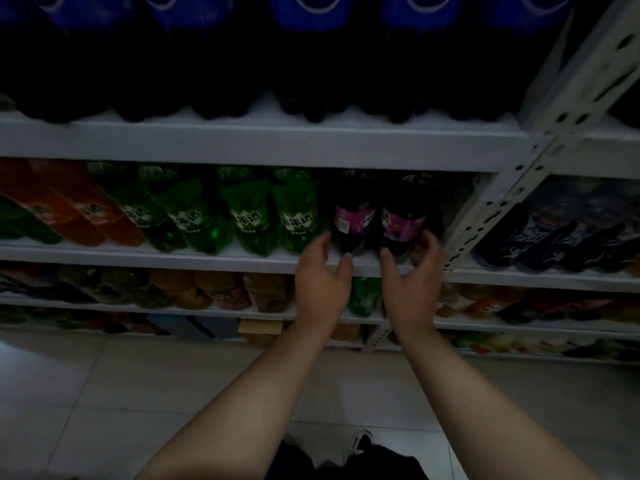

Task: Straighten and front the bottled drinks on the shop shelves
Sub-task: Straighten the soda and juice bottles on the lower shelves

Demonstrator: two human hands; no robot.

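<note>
Left hand [320, 278], right hand [412, 277] flank dark-filled purple-label bottles [354, 216]; grip unclear.

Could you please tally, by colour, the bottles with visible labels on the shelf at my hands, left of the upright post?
Orange plastic bottles: 2
Green plastic bottles: 4
Dark plastic bottles with purple labels: 2
Total: 8

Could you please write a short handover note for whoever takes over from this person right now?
Left hand: cupped round the left purple-label bottle at its base; grip unclear.
Right hand: same at the right purple-label bottle.
Both bottles stand upright near the shelf front edge, beside the green bottles.
Left to do: the left one seems to show a barcode, so probably turn it forward.
</note>
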